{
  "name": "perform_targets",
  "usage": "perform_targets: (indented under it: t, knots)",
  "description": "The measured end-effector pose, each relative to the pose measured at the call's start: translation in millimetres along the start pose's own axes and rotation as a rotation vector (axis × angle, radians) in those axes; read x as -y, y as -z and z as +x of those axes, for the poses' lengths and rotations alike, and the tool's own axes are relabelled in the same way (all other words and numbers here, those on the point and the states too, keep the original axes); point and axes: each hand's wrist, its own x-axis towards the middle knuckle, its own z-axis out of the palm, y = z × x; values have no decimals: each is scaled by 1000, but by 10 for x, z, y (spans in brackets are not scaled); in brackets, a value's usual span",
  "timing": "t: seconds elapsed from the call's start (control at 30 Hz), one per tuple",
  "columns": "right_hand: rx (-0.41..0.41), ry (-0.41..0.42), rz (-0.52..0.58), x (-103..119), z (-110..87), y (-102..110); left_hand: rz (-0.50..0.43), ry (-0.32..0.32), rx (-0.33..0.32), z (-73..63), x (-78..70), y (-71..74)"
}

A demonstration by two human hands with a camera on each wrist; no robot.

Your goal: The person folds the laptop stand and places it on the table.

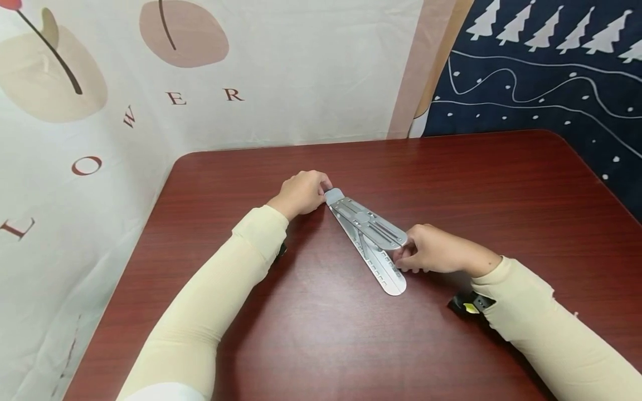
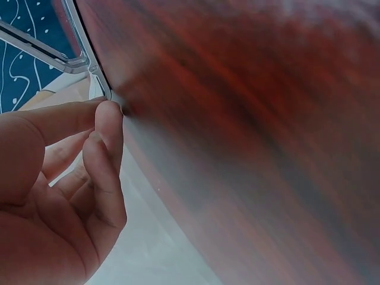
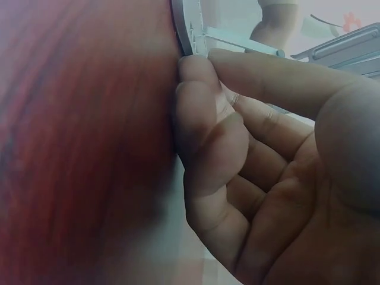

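A silver folding stand (image 1: 368, 221) made of slotted metal plates sits slantwise on the table between the two hands. Its upper plate is raised at an angle over the base plate (image 1: 393, 283), with a thin strut (image 3: 246, 41) between them. At the far, hinged end, my left hand (image 1: 302, 192) pinches the stand between thumb and fingers; the left wrist view shows the fingertips against its corner. My right hand (image 1: 433, 250) pinches the edge of the base plate under the raised plate, its other fingers curled. The upper plate partly hides the right fingertips in the head view.
The stand rests on a reddish-brown wooden table (image 1: 311, 345) with rounded corners. Behind it hang a pale printed cloth (image 1: 311, 72) and a dark blue cloth (image 1: 531, 117) with white trees. A small black device (image 1: 471, 303) is at the right cuff.
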Motion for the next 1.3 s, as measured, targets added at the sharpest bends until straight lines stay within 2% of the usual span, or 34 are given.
perform_targets:
  t: [0.67, 1.0, 1.3]
  knots:
    - [-23, 77, -47, 71, 16, -118, 8, -58, 7, 111, -122, -43]
    - [-76, 117, -156, 121, 57, -221, 10, -86, 10, 159, -196, -70]
    - [-59, 116, -122, 165, 48, -269, 23, -104, 12, 183, -250, -89]
